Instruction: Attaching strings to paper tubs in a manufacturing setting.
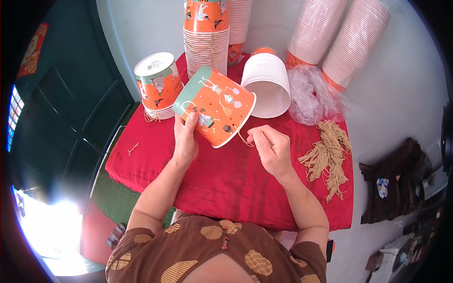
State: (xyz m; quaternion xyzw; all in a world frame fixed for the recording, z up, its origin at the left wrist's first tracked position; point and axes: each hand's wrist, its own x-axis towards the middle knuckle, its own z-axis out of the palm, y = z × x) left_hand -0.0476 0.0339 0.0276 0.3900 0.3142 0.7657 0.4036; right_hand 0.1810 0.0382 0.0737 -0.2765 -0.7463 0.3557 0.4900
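An orange paper bucket (224, 111) with a green base band and printed skeleton figures is tilted in the air over the red-covered table. My left hand (186, 141) grips it near the green base, thumb lying on the printed side. Its white rim faces down and to the right, and the inside is hidden. From that rim hangs a tan string (244, 140), whose loose end runs to my right hand (271, 150). The fingers of that hand are pinched together on the string, just right of the rim.
A short upside-down bucket stack (159, 87) stands left, beside a tall stack (206, 49). One stack lies with its white mouth (270, 96) toward me. Long wrapped stacks (354, 45), a clear plastic bag (306, 96) and a string bundle (329, 153) are on the right. A string scrap (134, 149) lies left.
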